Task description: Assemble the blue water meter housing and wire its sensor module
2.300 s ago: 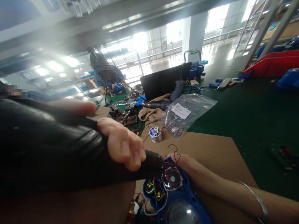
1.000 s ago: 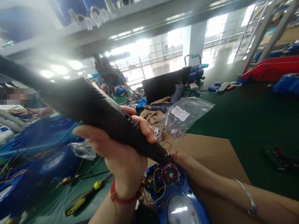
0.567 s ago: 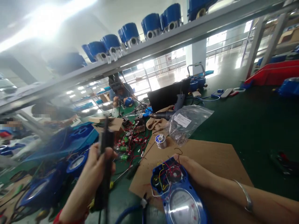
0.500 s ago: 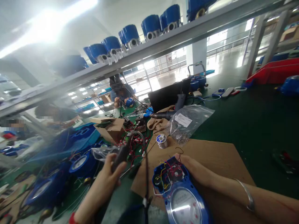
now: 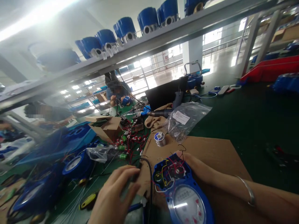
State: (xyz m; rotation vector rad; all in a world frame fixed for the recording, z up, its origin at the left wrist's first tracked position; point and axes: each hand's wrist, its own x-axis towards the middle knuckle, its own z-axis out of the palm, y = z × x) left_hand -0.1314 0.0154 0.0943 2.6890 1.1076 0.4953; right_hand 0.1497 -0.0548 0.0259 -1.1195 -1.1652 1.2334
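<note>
My left hand (image 5: 114,193) is at the lower centre, slightly blurred, thumb and fingers spread with a gap between them. A dark handle, mostly hidden, lies by its fingertips, and a black cable (image 5: 150,183) curves away from there. My right hand (image 5: 196,166) grips the upper right edge of a blue meter housing (image 5: 207,207). The housing's top compartment is open and shows red, yellow and white wires; below it sits a round clear dial (image 5: 188,202). Brown cardboard (image 5: 215,152) lies beneath the housing.
Beyond the housing are a solder spool (image 5: 159,139), a plastic bag (image 5: 189,116) and a heat gun (image 5: 163,112). Wired parts (image 5: 122,147) and a carton (image 5: 107,127) lie left of them. A yellow-black tool (image 5: 88,200) and blue meters (image 5: 76,165) are at left.
My left hand has moved down and right and opened from around the black handle. The yellow-black tool now shows beside it. My right hand still holds the housing; the view has shifted slightly.
</note>
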